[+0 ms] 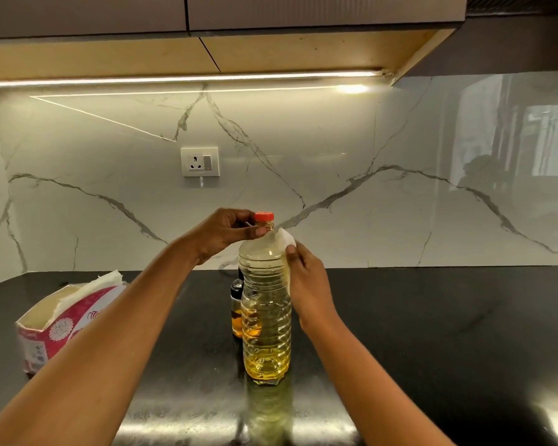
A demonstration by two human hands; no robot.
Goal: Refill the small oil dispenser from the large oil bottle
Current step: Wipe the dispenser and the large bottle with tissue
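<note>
The large clear oil bottle [266, 320] stands upright on the black counter [432, 333], its red cap [264, 216] on and yellow oil low in its base. My left hand [226, 233] pinches the bottle's neck just under the cap. My right hand [306, 281] holds a white tissue [285, 238] against the bottle's right shoulder. Behind the bottle on its left stands the small oil dispenser [236, 309], dark-topped with amber oil, mostly hidden by the bottle.
A torn red and white tissue pack [58, 323] lies on the counter at the left. A wall socket [200, 162] sits on the marble backsplash. Cabinets with a light strip hang overhead.
</note>
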